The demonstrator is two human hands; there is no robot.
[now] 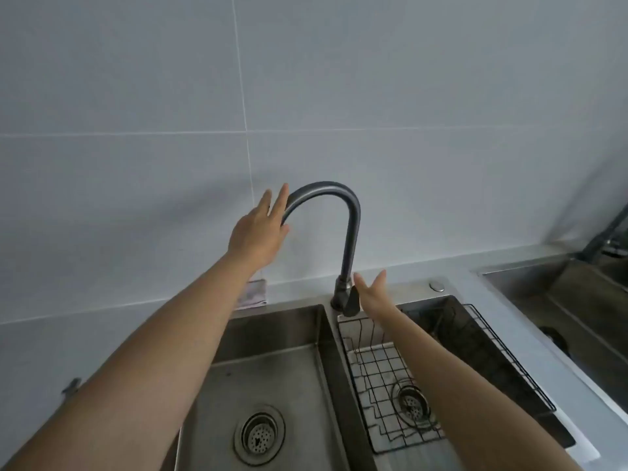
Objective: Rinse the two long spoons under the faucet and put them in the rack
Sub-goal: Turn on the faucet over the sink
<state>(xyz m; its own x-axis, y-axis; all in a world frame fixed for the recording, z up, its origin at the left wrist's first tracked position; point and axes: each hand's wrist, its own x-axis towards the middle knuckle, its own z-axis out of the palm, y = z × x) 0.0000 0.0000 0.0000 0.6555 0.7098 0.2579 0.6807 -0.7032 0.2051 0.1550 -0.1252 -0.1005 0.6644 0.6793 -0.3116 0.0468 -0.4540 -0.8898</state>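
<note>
Both hands are up at the faucet (351, 232), and neither holds anything. The left hand (260, 229) lies against the end of the curved spout, its fingers (277, 202) straight and close together. The right hand (372, 294) hovers just beside the lever (351, 300) at the base, fingers (380, 278) spread wide; whether it is touching the lever, I cannot tell. No water shows.

The spoons? Nowhere in view: not in the left basin (272, 368), not in the wire rack (370, 365) that sits in the right basin (452, 311), not on the bench (475, 300).

So here is the danger, as I read it. The spout's mouth is hidden behind that left palm. If the lever is thrown fully open, the stream probably hits the hand first and sprays over the wall and the bench. Push the spout too far right and the water would likely fall on the rack instead of into the open basin. And with both hands busy and no spoon ready, water may simply run to waste. A gentle lever and a clear outlet look like the safe call.
</note>
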